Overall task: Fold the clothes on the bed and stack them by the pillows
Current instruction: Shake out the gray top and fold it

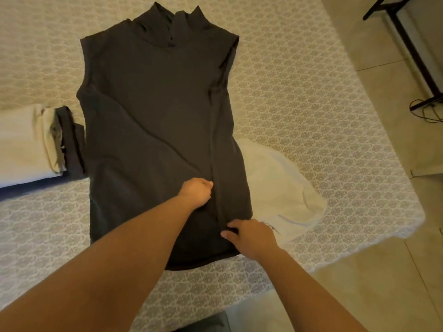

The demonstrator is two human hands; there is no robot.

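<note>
Head view, looking down on a bed [323, 97] covered with a pale spread bearing a repeating lace-like floral pattern. A dark grey collared shirt [148, 111] lies flat along the middle of the bed, collar at the far end and hem at the near edge; both sleeves are turned in, and its right side is folded inward, forming a long vertical fold line that runs from the shoulder down to the hem. The left hand [197, 191] rests on the lower part of the shirt just left of this fold line, its fingers curled under and bunched together against the cloth; whether they pinch any fabric cannot be told. The right hand [251, 237] lies at the hem, on the right of the fold line, with the thumb extended to the left and the fingers bent down onto the fabric, seemingly gripping the folded edge. A white garment [278, 183] lies crumpled just beside the shirt's right edge, partly tucked under it. At the left edge, a stack of folded clothes [36, 142], cream and white pieces over a dark one, sits touching the shirt's left side. Beyond the bed on the right, a tiled floor [383, 295] and a black metal furniture frame [412, 51] with a cable on the floor beside it
</note>
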